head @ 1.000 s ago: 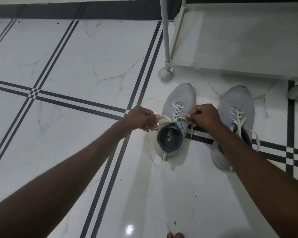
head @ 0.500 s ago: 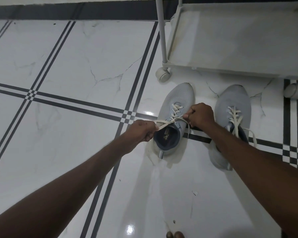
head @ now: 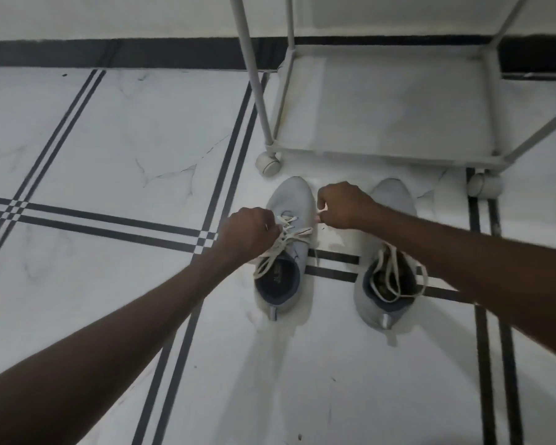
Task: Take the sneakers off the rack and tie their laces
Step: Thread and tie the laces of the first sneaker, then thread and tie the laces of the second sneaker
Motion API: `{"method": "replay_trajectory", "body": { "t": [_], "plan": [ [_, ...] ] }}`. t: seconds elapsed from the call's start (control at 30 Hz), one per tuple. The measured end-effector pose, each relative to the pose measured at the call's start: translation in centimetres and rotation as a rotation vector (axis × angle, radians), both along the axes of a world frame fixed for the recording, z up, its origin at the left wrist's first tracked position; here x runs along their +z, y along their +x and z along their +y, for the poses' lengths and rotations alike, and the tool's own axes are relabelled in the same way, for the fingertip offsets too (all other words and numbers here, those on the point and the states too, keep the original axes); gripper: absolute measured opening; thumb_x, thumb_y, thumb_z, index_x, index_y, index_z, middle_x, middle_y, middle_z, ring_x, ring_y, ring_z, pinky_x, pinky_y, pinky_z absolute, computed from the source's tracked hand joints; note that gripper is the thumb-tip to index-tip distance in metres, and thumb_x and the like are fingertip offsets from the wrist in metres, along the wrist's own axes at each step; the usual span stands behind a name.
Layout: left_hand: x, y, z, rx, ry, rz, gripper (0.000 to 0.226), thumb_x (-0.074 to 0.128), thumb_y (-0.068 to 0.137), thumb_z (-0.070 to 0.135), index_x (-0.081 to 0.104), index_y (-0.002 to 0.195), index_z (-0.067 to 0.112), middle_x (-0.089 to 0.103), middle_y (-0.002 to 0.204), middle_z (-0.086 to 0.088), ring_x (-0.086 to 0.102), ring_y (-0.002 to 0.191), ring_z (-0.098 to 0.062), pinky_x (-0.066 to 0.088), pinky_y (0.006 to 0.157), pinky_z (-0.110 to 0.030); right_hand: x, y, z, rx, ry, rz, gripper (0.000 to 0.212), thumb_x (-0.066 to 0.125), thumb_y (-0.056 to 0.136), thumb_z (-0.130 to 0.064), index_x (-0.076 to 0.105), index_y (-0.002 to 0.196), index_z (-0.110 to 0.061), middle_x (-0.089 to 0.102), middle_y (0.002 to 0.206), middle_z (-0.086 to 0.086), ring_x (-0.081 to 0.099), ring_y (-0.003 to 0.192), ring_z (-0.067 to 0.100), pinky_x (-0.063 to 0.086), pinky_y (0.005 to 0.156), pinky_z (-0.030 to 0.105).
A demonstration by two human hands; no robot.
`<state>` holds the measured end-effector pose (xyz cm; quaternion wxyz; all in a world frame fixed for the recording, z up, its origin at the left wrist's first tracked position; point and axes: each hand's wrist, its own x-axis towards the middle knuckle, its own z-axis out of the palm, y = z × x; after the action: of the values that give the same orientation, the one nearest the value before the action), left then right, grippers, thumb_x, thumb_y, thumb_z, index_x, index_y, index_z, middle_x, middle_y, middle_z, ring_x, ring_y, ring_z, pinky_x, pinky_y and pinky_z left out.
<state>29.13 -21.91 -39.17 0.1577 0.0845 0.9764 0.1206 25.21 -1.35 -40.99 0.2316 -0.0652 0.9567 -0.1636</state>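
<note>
Two light grey sneakers stand side by side on the tiled floor, toes toward the rack. My left hand (head: 249,231) is closed on the white laces (head: 280,244) of the left sneaker (head: 291,200), over its tongue. My right hand (head: 342,205) is closed just right of that shoe's toe area, pinching a lace end. The right sneaker (head: 384,308) has loose laces (head: 389,274) lying across its opening; my right forearm covers part of it.
A white wheeled rack (head: 382,155) stands just beyond the sneakers, its bottom shelf bare, with casters (head: 268,163) at the corners. The floor is white marble tile with dark stripes. A dark skirting band runs along the wall.
My hands have moved up over the left sneaker's laces: the left hand came in from the side onto the tongue, the right hand shifted toward the toe. The camera tilted up, showing more rack.
</note>
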Motion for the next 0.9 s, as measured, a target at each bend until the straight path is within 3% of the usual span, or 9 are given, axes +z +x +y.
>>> {"method": "replay_trajectory", "body": {
  "t": [0.1,0.17,0.33,0.43,0.5,0.63,0.77,0.83,0.9],
  "plan": [
    [0.7,-1.0,4.6,-0.168,0.158,-0.076,0.023,0.059,0.092,0.026,0.075,0.088,0.01,0.076,0.087,-0.008,0.07,0.082,-0.027,0.052,0.073,-0.03,3.4,-0.4,4.0,0.036,-0.033,-0.083,0.015,0.069,0.083,-0.028,0.073,0.085,-0.014,0.076,0.079,0.007,0.073,0.07,0.02,0.046,0.056,0.023],
    [1.1,-0.8,7.9,-0.262,0.258,-0.138,0.018,0.062,0.092,0.025,0.077,0.096,0.016,0.078,0.09,-0.003,0.071,0.083,-0.019,0.053,0.078,-0.027,4.8,0.8,6.9,0.084,-0.027,-0.097,0.009,0.069,0.083,-0.027,0.073,0.083,-0.018,0.075,0.075,0.001,0.07,0.059,0.012,0.046,0.055,0.021],
    [-0.3,0.9,14.1,-0.341,0.374,-0.203,0.013,0.07,0.087,0.021,0.077,0.097,0.017,0.078,0.091,0.001,0.072,0.078,-0.017,0.046,0.065,-0.011,3.7,6.3,13.5,-0.081,-0.161,-0.091,0.005,0.072,0.082,-0.012,0.074,0.083,-0.017,0.073,0.072,-0.005,0.068,0.052,0.008,0.051,0.047,0.016],
    [-1.6,1.6,15.3,-0.311,0.336,-0.207,0.022,0.079,0.077,0.034,0.073,0.092,0.02,0.076,0.087,0.001,0.07,0.077,-0.019,0.055,0.075,-0.03,1.3,9.5,14.5,-0.209,-0.193,-0.066,0.01,0.08,0.075,-0.028,0.072,0.078,-0.022,0.072,0.071,-0.008,0.064,0.057,0.002,0.047,0.057,0.022],
    [-2.3,2.5,15.8,-0.291,0.278,-0.202,0.035,0.082,0.071,0.044,0.067,0.092,0.02,0.074,0.086,0.001,0.068,0.078,-0.02,0.054,0.072,-0.033,0.2,11.0,14.2,-0.314,-0.232,-0.029,0.02,0.084,0.07,-0.035,0.07,0.077,-0.021,0.07,0.07,-0.009,0.062,0.061,0.001,0.043,0.056,0.021],
    [-2.6,3.2,16.4,-0.22,0.271,-0.166,0.027,0.077,0.076,0.03,0.065,0.095,0.017,0.072,0.088,0.0,0.066,0.081,-0.023,0.05,0.071,-0.031,-0.1,11.4,13.8,-0.428,-0.336,-0.119,0.019,0.084,0.072,-0.019,0.071,0.083,-0.011,0.069,0.065,-0.004,0.063,0.057,0.008,0.046,0.056,0.021],
    [-1.0,1.2,15.5,-0.102,0.37,-0.434,0.016,0.078,0.075,0.015,0.072,0.09,0.013,0.073,0.078,-0.004,0.065,0.067,-0.015,0.059,0.077,-0.033,1.6,10.1,15.6,-0.656,-0.503,-0.371,0.002,0.071,0.083,-0.002,0.072,0.085,-0.001,0.068,0.067,0.016,0.064,0.056,0.022,0.058,0.056,0.03],
    [0.2,0.5,14.7,0.06,0.537,-0.614,0.012,0.073,0.079,0.005,0.072,0.091,0.007,0.073,0.074,-0.008,0.069,0.07,-0.021,0.062,0.083,-0.041,2.6,9.5,17.3,-0.752,-0.547,-0.456,0.006,0.069,0.086,-0.005,0.073,0.086,-0.001,0.06,0.06,0.012,0.062,0.054,0.022,0.057,0.055,0.029],
    [1.1,-0.9,13.4,0.183,0.663,-0.755,0.014,0.066,0.087,-0.001,0.071,0.099,0.002,0.072,0.069,-0.004,0.071,0.071,-0.023,0.063,0.075,-0.036,3.3,9.2,19.3,-0.716,-0.54,-0.518,0.011,0.071,0.087,-0.013,0.074,0.09,-0.002,0.05,0.054,0.006,0.06,0.053,0.019,0.054,0.053,0.027]
  ]
}}
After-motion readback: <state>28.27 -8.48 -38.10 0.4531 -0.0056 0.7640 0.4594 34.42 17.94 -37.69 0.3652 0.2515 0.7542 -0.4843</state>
